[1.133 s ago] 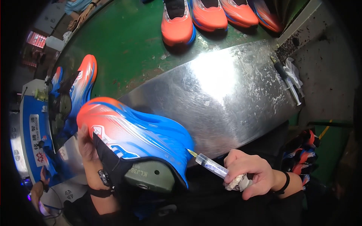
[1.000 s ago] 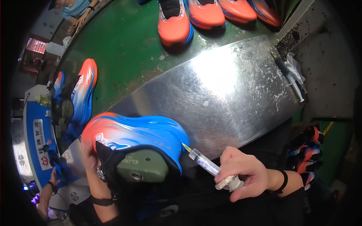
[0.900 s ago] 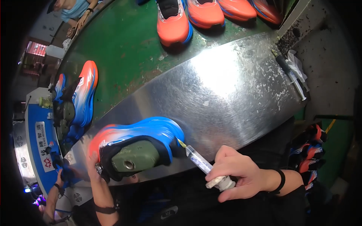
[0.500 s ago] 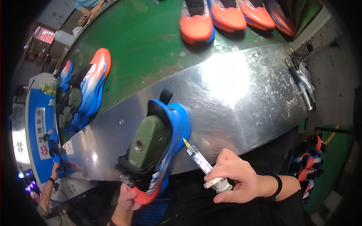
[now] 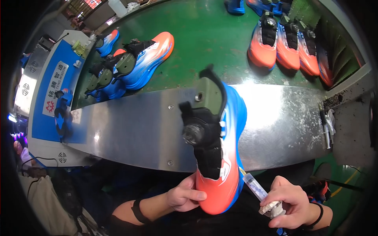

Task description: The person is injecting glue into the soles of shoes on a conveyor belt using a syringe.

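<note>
Orange at the toe and blue at the heel, the sporty shoe with a black dial strap (image 5: 220, 157) stands on end over the near edge of the shiny metal desk (image 5: 130, 129). Its orange toe points down toward the person, and its blue heel points up and away, toward the green belt (image 5: 204, 43). So its long line runs from near to far, leaning a little to the right at the top.

The left hand (image 5: 183, 194) is on the left side of the toe. Its fingers (image 5: 195, 194) press on the orange part and hold the shoe up.

The right hand (image 5: 289, 202) is just to the right of the toe. Its fingers are closed around a clear plastic syringe with a white crusty end (image 5: 258, 190). The syringe slants up and to the left, and its thin end sits right beside the blue and orange edge of the shoe. I cannot tell if the tip touches it. The right hand is the one nearer that edge.

More orange and blue shoes (image 5: 283, 43) lie farther away on the belt.
</note>
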A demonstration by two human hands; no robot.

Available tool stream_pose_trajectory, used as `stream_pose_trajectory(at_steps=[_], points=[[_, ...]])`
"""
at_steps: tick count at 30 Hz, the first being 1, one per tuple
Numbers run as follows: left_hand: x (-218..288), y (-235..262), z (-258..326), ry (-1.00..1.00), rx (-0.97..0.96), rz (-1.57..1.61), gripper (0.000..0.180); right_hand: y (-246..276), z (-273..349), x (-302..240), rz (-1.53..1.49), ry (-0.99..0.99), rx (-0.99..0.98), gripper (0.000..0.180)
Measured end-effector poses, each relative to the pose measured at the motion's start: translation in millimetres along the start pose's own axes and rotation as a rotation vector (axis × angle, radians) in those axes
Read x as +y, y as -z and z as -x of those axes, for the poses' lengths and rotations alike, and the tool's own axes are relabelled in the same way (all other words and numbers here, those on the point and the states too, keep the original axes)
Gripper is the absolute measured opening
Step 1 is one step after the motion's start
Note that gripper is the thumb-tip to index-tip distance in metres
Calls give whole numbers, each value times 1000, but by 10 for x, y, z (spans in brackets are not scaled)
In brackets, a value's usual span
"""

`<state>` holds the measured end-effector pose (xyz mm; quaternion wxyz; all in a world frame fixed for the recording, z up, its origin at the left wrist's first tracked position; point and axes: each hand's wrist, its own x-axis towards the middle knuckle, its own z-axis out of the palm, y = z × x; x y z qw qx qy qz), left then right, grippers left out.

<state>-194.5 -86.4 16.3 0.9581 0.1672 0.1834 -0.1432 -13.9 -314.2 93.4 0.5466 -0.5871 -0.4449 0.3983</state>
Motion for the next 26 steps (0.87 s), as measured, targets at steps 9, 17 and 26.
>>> stream_pose_trajectory(at_steps=[9, 17, 26], points=[[-213, -149, -513, 167, -146, 89, 49, 70, 576, -442, 121, -6, 125, 42], [-325, -265, -1037, 203, -285, 18, 36, 150, 930, -334, 162, 22, 254, 44], [-395, -325, -1223, 120, -294, 9, 33, 73, 1010, -181, 485, 61, 238, 43]])
